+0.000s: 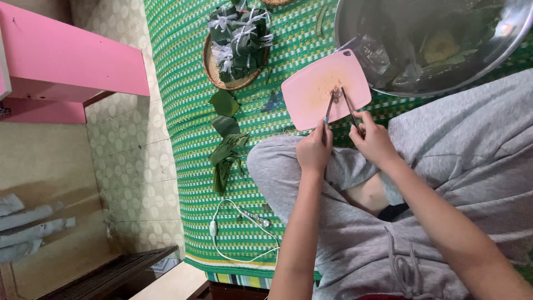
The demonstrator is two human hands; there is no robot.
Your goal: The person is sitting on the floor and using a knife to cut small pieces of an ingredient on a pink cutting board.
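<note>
Nearest: grey trousers (355, 244) of the seated person, knees drawn up, drawstring lying loose on the lap.

Left hand (314, 150): fingers curled shut around the handle of a thin utensil (328, 108), blue at the grip, tip resting on the board.

Right hand (375, 141): fingers pinched on a second thin dark utensil (348, 105), its tip meeting the first at the same spot.

Board (316, 89): pink, rounded corners, hanging hole at one corner, lying flat on the mat just beyond the knees. A small morsel (335, 92), pinkish, sits on it between the two utensil tips.

Mat (183, 83): woven green with pale stripes, spread over the floor.

Beside the knees: a white cable (244, 230) with an inline switch; loose folded green leaves (225, 141).

Farther: round woven tray (236, 55) holding leaf-wrapped parcels tied with white string. Large steel basin (422, 39), rim touching the board's far edge, contents unclear.

Edge: pink shelf (72, 55) against a tiled wall.
</note>
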